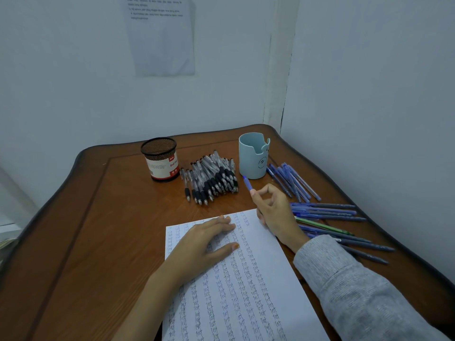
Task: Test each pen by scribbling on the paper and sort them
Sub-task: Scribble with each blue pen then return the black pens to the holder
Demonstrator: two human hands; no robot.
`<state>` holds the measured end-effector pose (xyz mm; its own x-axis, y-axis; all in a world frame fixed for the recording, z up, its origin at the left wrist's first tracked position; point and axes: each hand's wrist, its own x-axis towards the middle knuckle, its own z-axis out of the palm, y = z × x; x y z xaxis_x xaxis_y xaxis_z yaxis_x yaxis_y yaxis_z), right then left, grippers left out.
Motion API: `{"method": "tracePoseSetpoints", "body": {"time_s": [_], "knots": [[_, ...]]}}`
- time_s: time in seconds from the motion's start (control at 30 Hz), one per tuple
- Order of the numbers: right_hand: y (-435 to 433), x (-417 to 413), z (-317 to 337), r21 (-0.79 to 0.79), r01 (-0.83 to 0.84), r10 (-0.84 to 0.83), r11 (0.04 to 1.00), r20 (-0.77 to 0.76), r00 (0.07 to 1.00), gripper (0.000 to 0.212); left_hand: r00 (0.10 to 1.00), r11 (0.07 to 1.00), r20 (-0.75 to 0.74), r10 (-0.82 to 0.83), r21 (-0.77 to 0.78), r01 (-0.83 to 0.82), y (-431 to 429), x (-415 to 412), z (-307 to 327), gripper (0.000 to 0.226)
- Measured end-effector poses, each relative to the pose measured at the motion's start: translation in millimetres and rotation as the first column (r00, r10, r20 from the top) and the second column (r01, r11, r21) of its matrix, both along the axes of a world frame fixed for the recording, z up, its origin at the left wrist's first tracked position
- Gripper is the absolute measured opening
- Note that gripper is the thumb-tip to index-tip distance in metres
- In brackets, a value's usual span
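Head view: right grip, centre-right of frame, fingers curled round a blue pen. The pen's upper end sticks out toward upper left. Its tip is hidden under the hand, at the upper right corner of the paper. Left grip lies flat, fingers straight, pressing on the paper's upper part. Paper lies lower centre on the desk, covered in columns of scribbles. Above the hands: pile of black pens, between a mesh cup on the left and a pale blue cup on the right. Right of the right grip: loose blue pens, one green pen among them.
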<state>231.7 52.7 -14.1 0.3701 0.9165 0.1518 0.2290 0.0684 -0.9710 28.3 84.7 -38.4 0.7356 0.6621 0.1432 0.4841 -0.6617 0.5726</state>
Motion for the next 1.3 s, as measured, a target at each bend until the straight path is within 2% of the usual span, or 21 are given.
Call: {"method": "tracePoseSetpoints", "body": {"time_s": [0.07,0.13,0.23,0.33,0.47,0.57,0.73,0.87,0.97,1.13,1.23,1.3], "knots": [[-0.9,-0.4,-0.5,0.000,0.001,-0.001,1.000,0.018,1.000,0.018,1.000,1.000,0.002,0.001,0.002,-0.001,-0.1,0.5,0.5,0.074],[-0.9,0.7,-0.2,-0.005,-0.015,0.015,1.000,0.001,1.000,0.003,1.000,1.000,0.006,0.005,0.001,-0.005,-0.4,0.4,0.5,0.072],[-3.9,4.6,6.3,0.003,-0.018,0.018,1.000,-0.084,0.996,0.021,1.000,1.000,0.002,0.005,0.003,-0.005,-1.0,0.1,0.4,0.072],[-6.8,16.6,22.7,0.072,0.091,-0.083,0.993,-0.103,0.991,0.028,1.000,1.000,0.001,0.012,0.000,-0.012,-0.9,0.4,0.3,0.071],[-3.3,49.0,46.3,0.073,0.327,-0.332,0.942,0.073,0.941,0.030,1.000,1.000,-0.020,0.010,0.006,-0.009,-1.4,0.0,1.5,0.074],[3.0,69.9,47.9,-0.022,0.403,-0.377,0.915,0.307,0.874,0.031,0.999,1.000,-0.034,0.010,0.007,-0.010,-1.2,-0.5,2.2,0.073],[17.9,82.9,32.0,-0.140,0.322,-0.206,0.936,0.524,0.826,0.032,0.999,1.000,-0.040,0.011,-0.001,-0.011,-2.0,-0.6,3.5,0.068],[19.4,89.0,28.1,-0.154,0.293,-0.171,0.944,0.532,0.830,0.031,0.999,1.000,-0.045,0.010,-0.004,-0.010,-2.2,-1.2,4.6,0.066],[11.9,99.5,37.1,-0.161,0.258,-0.135,0.953,0.537,0.833,0.016,0.998,1.000,-0.061,0.010,0.004,-0.010,-1.9,-1.3,5.6,0.066],[-16.5,123.1,57.1,-0.359,0.098,0.152,0.928,0.607,0.780,0.008,0.997,1.000,-0.075,0.008,0.018,-0.006,-2.2,-2.7,4.6,0.067],[-29.2,129.4,56.1,-0.472,0.009,0.317,0.881,0.605,0.730,0.015,0.996,1.000,-0.085,0.000,0.018,0.002,-4.2,-3.2,7.4,0.070],[-33.9,128.6,52.5,-0.475,-0.014,0.347,0.880,0.623,0.701,0.022,0.996,1.000,-0.095,-0.006,0.028,0.008,-5.4,-3.4,9.8,0.072]]}}
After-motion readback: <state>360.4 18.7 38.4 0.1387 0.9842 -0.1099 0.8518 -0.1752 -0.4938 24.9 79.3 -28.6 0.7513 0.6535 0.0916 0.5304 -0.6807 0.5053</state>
